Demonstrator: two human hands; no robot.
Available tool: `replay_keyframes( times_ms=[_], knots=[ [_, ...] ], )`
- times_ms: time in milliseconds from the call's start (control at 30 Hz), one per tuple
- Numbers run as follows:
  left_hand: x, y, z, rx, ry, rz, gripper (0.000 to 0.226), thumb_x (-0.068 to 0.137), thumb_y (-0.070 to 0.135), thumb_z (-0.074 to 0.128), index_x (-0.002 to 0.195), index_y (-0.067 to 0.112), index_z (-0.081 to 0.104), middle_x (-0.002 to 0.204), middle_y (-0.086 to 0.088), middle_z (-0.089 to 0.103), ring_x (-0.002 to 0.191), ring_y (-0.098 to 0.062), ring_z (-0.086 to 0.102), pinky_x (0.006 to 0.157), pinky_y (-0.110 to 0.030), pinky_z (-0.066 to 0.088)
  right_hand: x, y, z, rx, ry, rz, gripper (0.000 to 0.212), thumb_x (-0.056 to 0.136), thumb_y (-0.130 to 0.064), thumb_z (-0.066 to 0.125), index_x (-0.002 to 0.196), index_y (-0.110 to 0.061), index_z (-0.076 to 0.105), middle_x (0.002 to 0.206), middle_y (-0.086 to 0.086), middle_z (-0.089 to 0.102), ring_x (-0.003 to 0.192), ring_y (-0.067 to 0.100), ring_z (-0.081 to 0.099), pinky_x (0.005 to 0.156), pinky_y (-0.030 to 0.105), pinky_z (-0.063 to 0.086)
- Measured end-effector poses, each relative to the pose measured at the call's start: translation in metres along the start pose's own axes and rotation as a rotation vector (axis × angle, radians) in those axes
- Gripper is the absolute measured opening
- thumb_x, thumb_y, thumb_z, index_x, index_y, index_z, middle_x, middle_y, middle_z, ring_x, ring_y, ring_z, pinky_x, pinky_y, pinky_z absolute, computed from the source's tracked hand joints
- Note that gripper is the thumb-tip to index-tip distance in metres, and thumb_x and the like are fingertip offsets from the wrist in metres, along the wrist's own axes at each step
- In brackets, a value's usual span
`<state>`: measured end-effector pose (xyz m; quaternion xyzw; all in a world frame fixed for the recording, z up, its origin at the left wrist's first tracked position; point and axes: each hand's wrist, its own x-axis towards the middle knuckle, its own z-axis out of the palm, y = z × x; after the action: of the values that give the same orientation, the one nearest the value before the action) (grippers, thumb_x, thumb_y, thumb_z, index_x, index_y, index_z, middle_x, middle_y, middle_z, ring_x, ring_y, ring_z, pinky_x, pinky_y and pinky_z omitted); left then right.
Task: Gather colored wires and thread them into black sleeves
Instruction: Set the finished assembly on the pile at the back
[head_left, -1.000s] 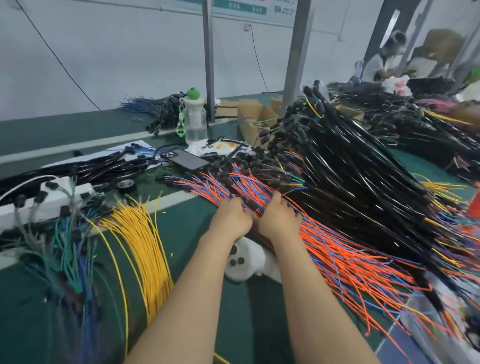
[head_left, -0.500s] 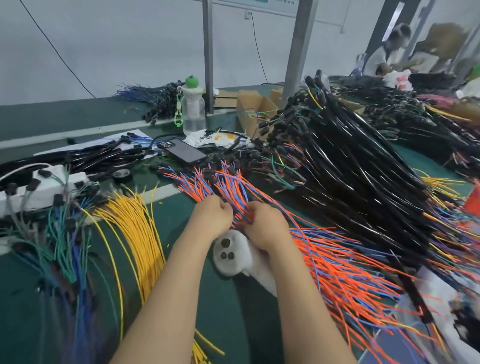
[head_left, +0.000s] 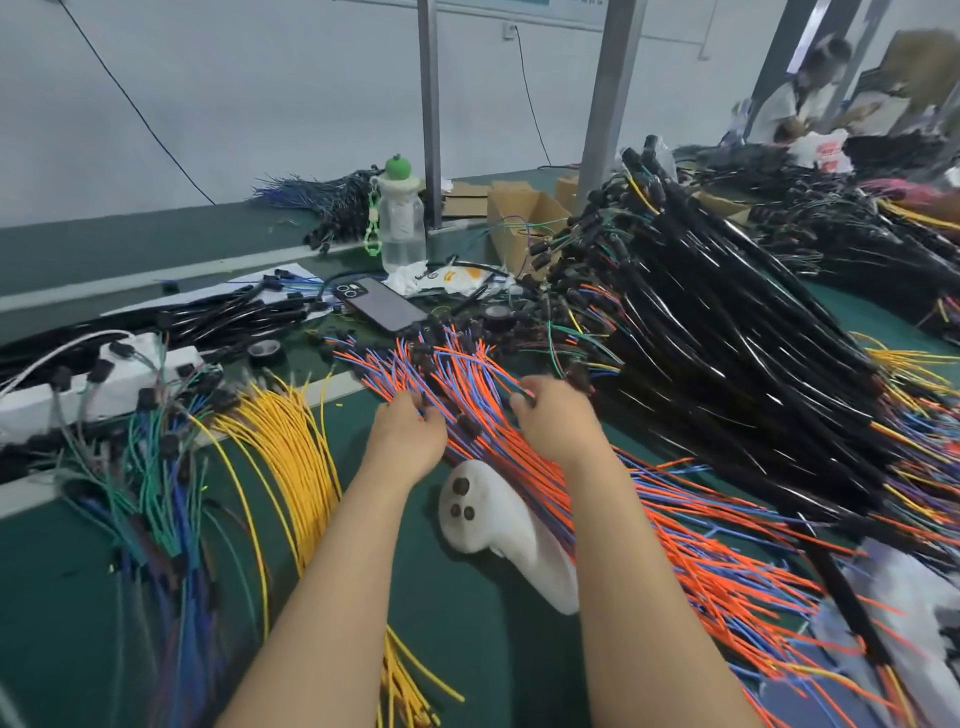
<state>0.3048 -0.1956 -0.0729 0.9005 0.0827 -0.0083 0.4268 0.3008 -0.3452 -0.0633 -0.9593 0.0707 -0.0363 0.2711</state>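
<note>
On the green table (head_left: 467, 649), in the middle of the scene, my left hand (head_left: 405, 436) and right hand (head_left: 558, 421) rest on the orange and blue wires (head_left: 467, 384). My left fingers curl down into the bundle, gripping a few strands; my right fingers pinch a strand near its far end. The black sleeves (head_left: 727, 332) lie heaped to the right, touching the bundle. Yellow wires (head_left: 291, 457) lie to the left. A white controller (head_left: 498, 530) sits near me, between my forearms, partly under the orange strands.
</note>
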Motion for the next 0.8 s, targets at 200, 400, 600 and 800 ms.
replay_keyframes(
  times_ms=[200, 400, 600, 800],
  knots=[
    [0.001, 0.002, -0.003, -0.31, -0.058, -0.094, 0.025, 0.098, 0.017, 0.04, 0.116, 0.009, 0.056, 0.118, -0.015, 0.053, 0.101, -0.028, 0.059, 0.098, -0.042, 0.047, 0.001, -0.006, 0.012, 0.063, -0.167, -0.073, 0.039, 0.101, -0.016, 0.035, 0.135, -0.014, 0.054, 0.13, 0.011, 0.06, 0.114, 0.026, 0.057, 0.091, 0.027, 0.039],
    [-0.009, -0.005, -0.01, -0.407, -0.035, -0.155, 0.019, 0.098, 0.016, 0.041, 0.082, 0.013, 0.049, 0.074, -0.003, 0.044, 0.07, -0.019, 0.052, 0.085, -0.038, 0.053, -0.011, -0.015, 0.024, 0.105, -0.185, -0.104, 0.039, 0.099, -0.016, 0.038, 0.133, -0.017, 0.057, 0.13, 0.01, 0.061, 0.114, 0.023, 0.057, 0.09, 0.025, 0.038],
    [-0.02, -0.008, -0.019, -0.332, -0.024, -0.172, 0.032, 0.097, 0.026, 0.044, 0.119, 0.003, 0.05, 0.121, -0.017, 0.049, 0.109, -0.034, 0.054, 0.095, -0.044, 0.049, -0.029, -0.025, 0.035, 0.112, -0.166, -0.167, 0.039, 0.099, -0.015, 0.041, 0.134, -0.016, 0.056, 0.133, 0.007, 0.059, 0.124, 0.025, 0.052, 0.095, 0.023, 0.032],
    [-0.028, -0.016, -0.026, -0.487, -0.012, -0.211, 0.013, 0.098, 0.021, 0.044, 0.094, 0.009, 0.048, 0.081, -0.002, 0.043, 0.075, -0.02, 0.049, 0.086, -0.044, 0.053, -0.038, -0.036, 0.036, 0.142, -0.196, -0.193, 0.037, 0.099, -0.015, 0.042, 0.133, -0.013, 0.056, 0.135, 0.007, 0.057, 0.127, 0.023, 0.049, 0.098, 0.024, 0.034]
  ],
)
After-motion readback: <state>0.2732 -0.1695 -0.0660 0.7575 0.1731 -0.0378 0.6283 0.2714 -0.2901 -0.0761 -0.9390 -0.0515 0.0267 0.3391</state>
